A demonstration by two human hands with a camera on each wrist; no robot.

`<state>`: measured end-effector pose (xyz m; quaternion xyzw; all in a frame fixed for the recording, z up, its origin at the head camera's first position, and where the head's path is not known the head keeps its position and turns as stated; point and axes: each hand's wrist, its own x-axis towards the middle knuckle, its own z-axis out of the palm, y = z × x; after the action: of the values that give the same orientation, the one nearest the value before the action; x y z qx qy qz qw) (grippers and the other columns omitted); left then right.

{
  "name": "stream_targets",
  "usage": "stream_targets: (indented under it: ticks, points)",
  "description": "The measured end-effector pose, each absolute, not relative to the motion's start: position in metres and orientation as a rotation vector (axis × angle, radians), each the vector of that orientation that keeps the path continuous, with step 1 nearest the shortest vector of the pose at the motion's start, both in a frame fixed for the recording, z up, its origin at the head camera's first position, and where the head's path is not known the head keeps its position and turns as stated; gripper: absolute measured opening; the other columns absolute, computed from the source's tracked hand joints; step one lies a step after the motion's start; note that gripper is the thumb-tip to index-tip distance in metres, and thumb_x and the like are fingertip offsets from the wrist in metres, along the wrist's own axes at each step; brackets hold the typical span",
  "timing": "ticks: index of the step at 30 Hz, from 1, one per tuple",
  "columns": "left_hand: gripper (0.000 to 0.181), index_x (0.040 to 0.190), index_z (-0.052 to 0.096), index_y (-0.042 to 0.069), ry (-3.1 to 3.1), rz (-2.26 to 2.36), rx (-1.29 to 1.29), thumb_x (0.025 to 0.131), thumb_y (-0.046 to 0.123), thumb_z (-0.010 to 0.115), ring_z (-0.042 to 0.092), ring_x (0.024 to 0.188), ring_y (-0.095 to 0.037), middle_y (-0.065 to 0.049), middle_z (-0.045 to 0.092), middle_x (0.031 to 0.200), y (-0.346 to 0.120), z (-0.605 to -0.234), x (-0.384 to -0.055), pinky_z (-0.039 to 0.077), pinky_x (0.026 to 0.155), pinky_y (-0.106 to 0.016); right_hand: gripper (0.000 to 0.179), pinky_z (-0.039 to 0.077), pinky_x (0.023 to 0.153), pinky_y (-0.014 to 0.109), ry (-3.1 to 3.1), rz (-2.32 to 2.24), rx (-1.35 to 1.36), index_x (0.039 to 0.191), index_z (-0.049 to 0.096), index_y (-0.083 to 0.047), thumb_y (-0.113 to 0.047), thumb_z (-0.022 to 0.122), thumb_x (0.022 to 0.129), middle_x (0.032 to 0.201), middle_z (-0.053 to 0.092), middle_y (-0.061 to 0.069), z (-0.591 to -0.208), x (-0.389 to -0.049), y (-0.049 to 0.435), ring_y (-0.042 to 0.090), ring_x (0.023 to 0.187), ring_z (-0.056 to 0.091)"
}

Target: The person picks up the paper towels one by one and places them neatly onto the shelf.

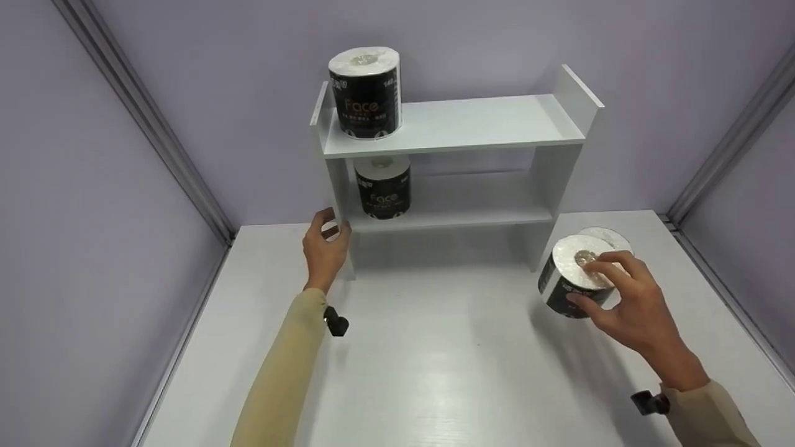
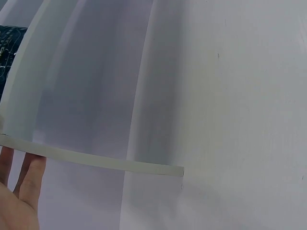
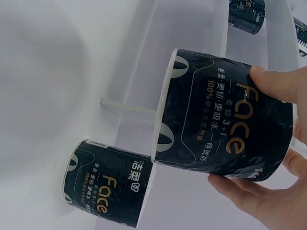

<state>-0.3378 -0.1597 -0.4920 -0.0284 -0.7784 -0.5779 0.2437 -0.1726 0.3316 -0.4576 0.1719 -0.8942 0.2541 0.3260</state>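
Note:
My right hand point(image 1: 633, 304) holds a black-wrapped toilet paper roll point(image 1: 574, 276) tilted above the table, right of the white shelf point(image 1: 453, 217). In the right wrist view, the thumb and fingers press around this held roll point(image 3: 220, 115), its "Face" label showing. Behind and below stands another toilet paper roll point(image 3: 110, 184), mostly hidden in the head view. My left hand point(image 1: 326, 251) grips the front edge of the shelf's left side panel point(image 2: 96, 159), low down; part of its fingers is out of the left wrist view.
One toilet paper roll point(image 1: 366, 93) stands at the left of the top shelf board, another roll point(image 1: 384, 189) at the left of the board below. The white table point(image 1: 422, 360) has pale walls behind and at both sides, with metal rails point(image 1: 155, 130) in the corners.

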Motion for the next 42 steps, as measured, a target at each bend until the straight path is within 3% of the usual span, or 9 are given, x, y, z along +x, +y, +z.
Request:
stream_targets:
  ticks: [4, 10, 17, 22, 25, 30, 42]
  points:
    - [0.034, 0.135, 0.067, 0.008, -2.125, -1.581, -0.075, 0.102, 0.015, 0.069, 0.073, 0.118, -0.039, -0.014, 0.067, 0.139, -0.160, -0.491, -0.339, 0.063, 0.096, -0.050, 0.051, 0.046, 0.091, 0.043, -2.342, 0.673, 0.452, 0.112, 0.075, -0.005, -0.006, 0.100, 0.067, 0.121, 0.063, 0.018, -0.457, -0.177, 0.329, 0.042, 0.118, 0.060]
    - [0.034, 0.135, 0.067, 0.008, -2.125, -1.581, -0.087, 0.102, 0.016, 0.069, 0.073, 0.118, -0.039, -0.014, 0.067, 0.140, -0.160, -0.489, -0.340, 0.063, 0.096, -0.050, 0.050, 0.043, 0.096, 0.030, -2.321, 0.677, 0.471, 0.110, 0.075, -0.006, -0.006, 0.100, 0.067, 0.122, 0.064, 0.017, -0.455, -0.182, 0.325, 0.040, 0.120, 0.061]
    - [0.036, 0.137, 0.066, 0.007, -2.140, -1.574, -0.078, 0.102, 0.016, 0.068, 0.072, 0.119, -0.039, -0.015, 0.066, 0.140, -0.159, -0.489, -0.340, 0.063, 0.096, -0.051, 0.050, 0.044, 0.091, 0.037, -2.303, 0.680, 0.500, 0.110, 0.076, -0.005, -0.007, 0.101, 0.067, 0.121, 0.064, 0.017, -0.453, -0.185, 0.322, 0.039, 0.117, 0.061]
    - [0.036, 0.136, 0.066, 0.006, -2.125, -1.582, -0.085, 0.102, 0.016, 0.068, 0.073, 0.117, -0.040, -0.017, 0.066, 0.139, -0.159, -0.490, -0.340, 0.063, 0.095, -0.050, 0.049, 0.043, 0.095, 0.031, -2.315, 0.686, 0.496, 0.111, 0.076, -0.005, -0.007, 0.100, 0.068, 0.122, 0.064, 0.017, -0.451, -0.186, 0.320, 0.038, 0.119, 0.061]
    - [0.035, 0.135, 0.066, 0.006, -2.111, -1.587, -0.092, 0.102, 0.015, 0.069, 0.073, 0.116, -0.040, -0.017, 0.066, 0.138, -0.160, -0.491, -0.340, 0.063, 0.095, -0.050, 0.050, 0.046, 0.096, 0.036, -2.326, 0.687, 0.488, 0.111, 0.075, -0.005, -0.007, 0.100, 0.068, 0.122, 0.064, 0.017, -0.450, -0.188, 0.319, 0.039, 0.122, 0.061]
    - [0.034, 0.134, 0.068, 0.007, -2.097, -1.590, -0.107, 0.101, 0.015, 0.070, 0.073, 0.115, -0.040, -0.016, 0.067, 0.137, -0.159, -0.492, -0.341, 0.063, 0.095, -0.051, 0.049, 0.050, 0.093, 0.056, -2.322, 0.698, 0.490, 0.110, 0.074, -0.004, -0.007, 0.100, 0.068, 0.121, 0.063, 0.020, -0.449, -0.190, 0.318, 0.044, 0.121, 0.060]
    - [0.036, 0.136, 0.066, 0.007, -2.122, -1.596, -0.069, 0.101, 0.015, 0.069, 0.072, 0.118, -0.039, -0.016, 0.067, 0.139, -0.160, -0.493, -0.339, 0.063, 0.096, -0.051, 0.050, 0.050, 0.091, 0.054, -2.295, 0.707, 0.488, 0.110, 0.075, -0.004, -0.005, 0.100, 0.067, 0.121, 0.064, 0.017, -0.450, -0.191, 0.313, 0.042, 0.121, 0.060]
